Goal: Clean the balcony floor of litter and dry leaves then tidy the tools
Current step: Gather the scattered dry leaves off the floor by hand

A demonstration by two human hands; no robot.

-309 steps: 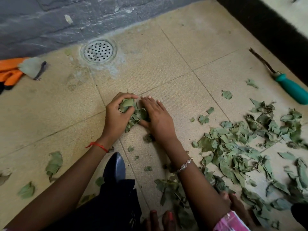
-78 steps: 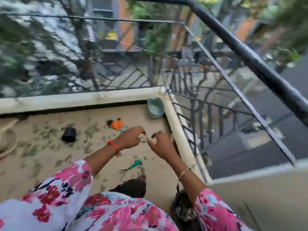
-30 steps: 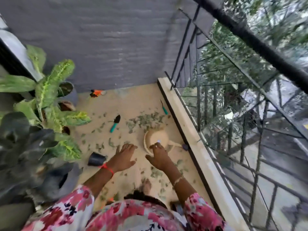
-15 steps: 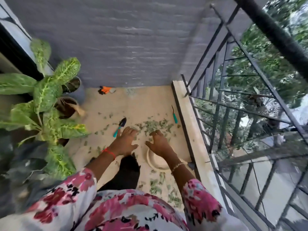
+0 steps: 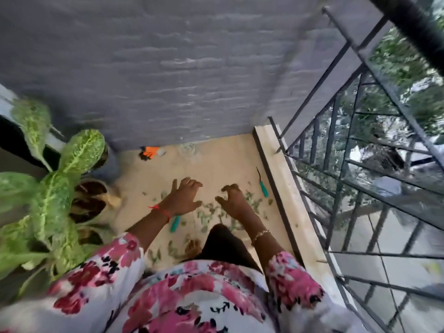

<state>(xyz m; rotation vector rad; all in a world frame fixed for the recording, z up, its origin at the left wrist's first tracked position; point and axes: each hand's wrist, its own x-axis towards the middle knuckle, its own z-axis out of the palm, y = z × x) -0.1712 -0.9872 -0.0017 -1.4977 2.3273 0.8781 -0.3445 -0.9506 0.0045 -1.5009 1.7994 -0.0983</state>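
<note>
Both arms reach forward and down over the floor (image 5: 217, 168). The left hand (image 5: 183, 197) has its fingers spread. The right hand (image 5: 235, 201) is loosely clawed and holds nothing. Leaves (image 5: 208, 213) lie scattered below both hands, and a teal tool (image 5: 263, 189) lies right of them.

The tan balcony floor (image 5: 216, 164) has green leaves (image 5: 209, 213) scattered on it, a teal-handled tool (image 5: 263, 189) by the edge, another teal handle (image 5: 175, 223), orange gloves (image 5: 151, 151) by the wall and plant pots (image 5: 114, 200).

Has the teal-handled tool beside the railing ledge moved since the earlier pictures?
No. The teal-handled tool lies on the floor beside the same ledge, as before; only the camera moved.
</note>
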